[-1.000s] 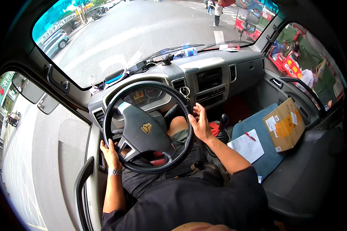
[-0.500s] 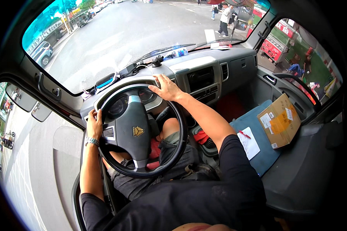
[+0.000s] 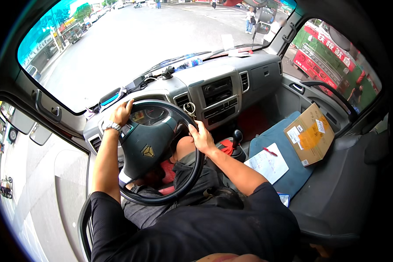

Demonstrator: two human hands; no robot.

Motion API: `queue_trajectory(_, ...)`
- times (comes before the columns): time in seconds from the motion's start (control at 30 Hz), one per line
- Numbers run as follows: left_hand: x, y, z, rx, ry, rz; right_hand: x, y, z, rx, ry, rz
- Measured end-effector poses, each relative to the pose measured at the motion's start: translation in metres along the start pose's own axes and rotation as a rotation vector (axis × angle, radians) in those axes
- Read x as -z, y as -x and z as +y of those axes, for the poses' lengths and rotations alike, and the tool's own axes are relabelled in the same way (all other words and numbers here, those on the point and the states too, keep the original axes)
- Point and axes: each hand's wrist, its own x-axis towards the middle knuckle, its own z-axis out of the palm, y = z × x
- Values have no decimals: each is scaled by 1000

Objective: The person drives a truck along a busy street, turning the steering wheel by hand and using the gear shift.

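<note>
Both of my hands are on a black steering wheel point(image 3: 195, 174), turned clockwise so its hub emblem tilts. At the upper left of the rim, my left hand point(image 3: 122, 112) is closed around it, a metal watch point(image 3: 113, 126) on that wrist. My right hand point(image 3: 201, 136) grips the right side of the rim, fingers bent over it. Behind the rim lies the lit instrument cluster point(image 3: 148, 114). A keyring point(image 3: 189, 108) hangs just above my right hand. To the right of that forearm stands the gear lever point(image 3: 236, 138) with a dark knob.
On the passenger seat point(image 3: 301, 179) lie a cardboard box point(image 3: 310, 134) and a paper sheet point(image 3: 273, 166) with a red pen point(image 3: 270, 151). A plastic bottle point(image 3: 191, 63) rests on the dashboard point(image 3: 222, 69). Outside are a road point(image 3: 118, 48), pedestrians point(image 3: 250, 22) and a red stall point(image 3: 318, 65).
The wheel has turned clockwise. My left hand has gone up along with the rim, and my right hand has shifted from the top down to the right side. The street outside has shifted.
</note>
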Motion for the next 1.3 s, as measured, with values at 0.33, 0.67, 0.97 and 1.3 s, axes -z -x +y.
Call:
queue_trajectory(0.33,-25,-38,153,-58,31,138,2,163,11,-584,-646,-233)
queue_trajectory(0.67,-28,51,277,-641,266,-71,36,146,-124,-35,-72,-1314)
queue_trajectory(0.97,2,204,273,-926,489,-281,12,-2,-100,560,281,-289)
queue_trajectory(1.3,57,273,175,-280,345,-223,13,-11,-8,131,212,-99)
